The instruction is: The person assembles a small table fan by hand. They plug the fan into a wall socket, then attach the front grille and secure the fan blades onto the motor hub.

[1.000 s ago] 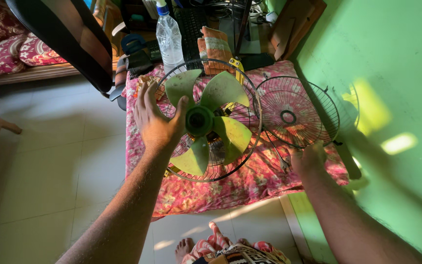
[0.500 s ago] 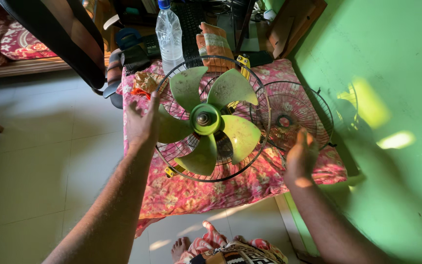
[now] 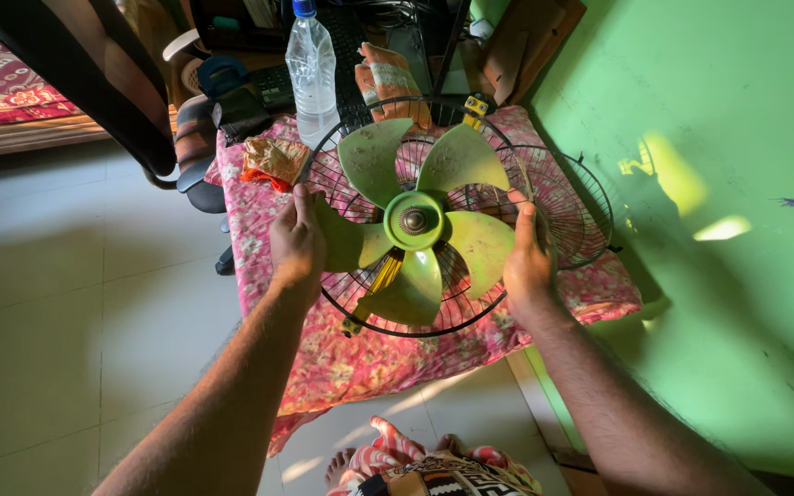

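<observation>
While gripping opposite sides of the round black wire fan guard, left hand at the left rim, fingers curled over the wires and against one pale green plastic fan blade; right hand at the right rim, fingers closed around the wire edge, index finger stretched upward along it. Dusty green five-bladed fan propeller seated inside that guard, round hub with a metal centre facing up. Guard held tilted just above the pink floral cloth-covered surface, yellow clips at its top and lower-left edge. Second black wire guard lying behind and to the right, partly overlapped by the held one, close to the green painted wall. Clear plastic water bottle with blue cap upright at the far edge of the surface, just behind the guard. Crumpled orange and gold wrapper to the left of the guard, apart from it. Folded striped cloth beside the bottle. Pale tiled floor to the left, bare feet below.
</observation>
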